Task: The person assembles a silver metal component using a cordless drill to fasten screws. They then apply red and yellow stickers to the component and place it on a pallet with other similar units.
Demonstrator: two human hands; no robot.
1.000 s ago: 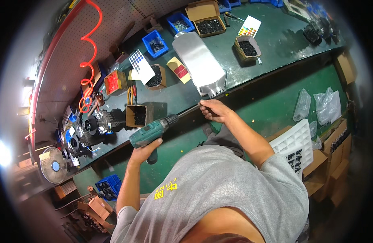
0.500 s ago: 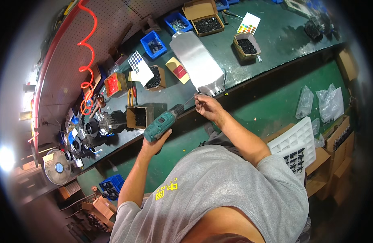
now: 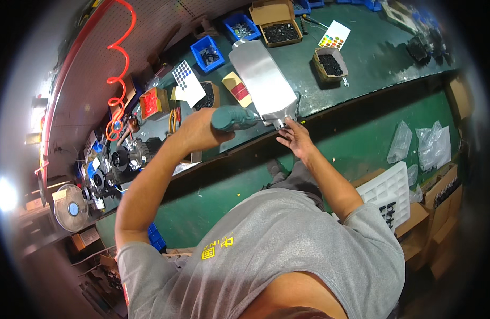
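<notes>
Left hand (image 3: 202, 130) is wrapped around the green drill (image 3: 234, 118), and it has risen since the earlier frames: a second ago the drill was lower and farther left, slanting up toward the other hand, while now it lies almost level over the front edge of the bench (image 3: 372, 66). Its nose has come right up to the near end of the silver metal case (image 3: 266, 77), though whether the bit touches the metal is too small to tell. Right hand (image 3: 298, 141), which had its fingers gathered by the bit's tip a second ago, is now at that same end of the case, its fingertips against the metal and its lower fingers parted; I cannot tell whether thumb and forefinger pinch anything. The case keeps its place on the bench, lying lengthwise away from the person, just beside the yellow and red card (image 3: 237, 90). The left arm has swung outward and up, so the small cardboard box (image 3: 196, 157), in plain sight before, is mostly covered, and the pliers (image 3: 174, 119) show only in part. Down on the floor (image 3: 229, 186), the blue crate (image 3: 156, 238) is now largely hidden behind that arm and sleeve.
</notes>
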